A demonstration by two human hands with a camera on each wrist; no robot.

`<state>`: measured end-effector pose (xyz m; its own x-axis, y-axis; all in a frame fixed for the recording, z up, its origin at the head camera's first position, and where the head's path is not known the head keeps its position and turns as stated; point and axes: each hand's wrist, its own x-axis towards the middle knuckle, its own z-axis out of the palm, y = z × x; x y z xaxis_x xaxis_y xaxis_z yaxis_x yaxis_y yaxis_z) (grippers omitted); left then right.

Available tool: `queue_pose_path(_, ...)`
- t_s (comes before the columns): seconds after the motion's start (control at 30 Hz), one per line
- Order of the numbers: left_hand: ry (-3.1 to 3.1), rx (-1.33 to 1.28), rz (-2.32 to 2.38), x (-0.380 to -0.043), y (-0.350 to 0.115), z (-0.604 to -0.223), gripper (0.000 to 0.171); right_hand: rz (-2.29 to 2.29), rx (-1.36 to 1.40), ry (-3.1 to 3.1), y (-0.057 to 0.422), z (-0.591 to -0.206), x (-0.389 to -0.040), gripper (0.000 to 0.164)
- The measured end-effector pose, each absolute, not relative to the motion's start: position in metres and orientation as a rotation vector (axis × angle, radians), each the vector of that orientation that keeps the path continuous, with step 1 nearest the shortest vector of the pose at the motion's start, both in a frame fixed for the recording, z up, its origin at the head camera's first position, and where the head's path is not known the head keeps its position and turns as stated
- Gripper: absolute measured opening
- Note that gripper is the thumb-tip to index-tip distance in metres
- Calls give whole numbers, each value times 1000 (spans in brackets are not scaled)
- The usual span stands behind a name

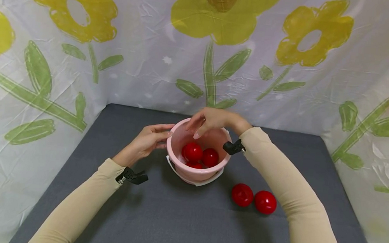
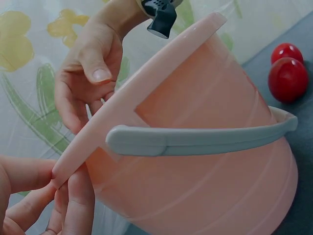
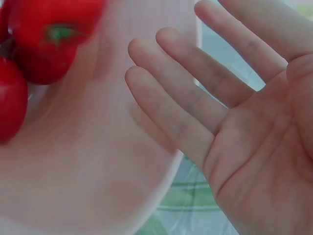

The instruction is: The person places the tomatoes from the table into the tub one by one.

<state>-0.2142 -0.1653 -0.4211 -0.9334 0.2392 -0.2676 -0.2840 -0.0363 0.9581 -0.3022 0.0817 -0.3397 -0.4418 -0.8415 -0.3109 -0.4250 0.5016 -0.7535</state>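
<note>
A pink bucket (image 1: 189, 171) stands on the table with several red tomatoes (image 1: 193, 152) inside. My left hand (image 1: 147, 140) pinches the bucket's rim between thumb and fingers, plainest in the left wrist view. Over the bucket's opening hangs my right hand (image 1: 212, 120), holding nothing. Its fingers (image 3: 171, 105) spread loosely in the right wrist view. A blurred tomato (image 3: 58, 22) with a green stem end shows there beside other tomatoes. Outside the bucket, a tomato (image 1: 242, 195) and a second tomato (image 1: 265, 202) lie side by side, below the right forearm.
The bucket's pale handle (image 2: 205, 142) hangs down on the near side. A dark grey cloth covers the table (image 1: 171, 221). Behind and at both sides hangs a white curtain (image 1: 143, 65) with yellow flowers, close to the table's far edge.
</note>
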Motion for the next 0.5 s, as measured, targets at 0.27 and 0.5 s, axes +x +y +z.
queue_pose_path(0.27, 1882, -56, 2040, -215, -164, -421, 49, -788, -1003, 2071, 86, -334, -303, 43)
queue_pose_path(0.5, 1892, -56, 2035, -215, -164, -421, 49, -830, -1045, 2085, 98, -330, -303, 42)
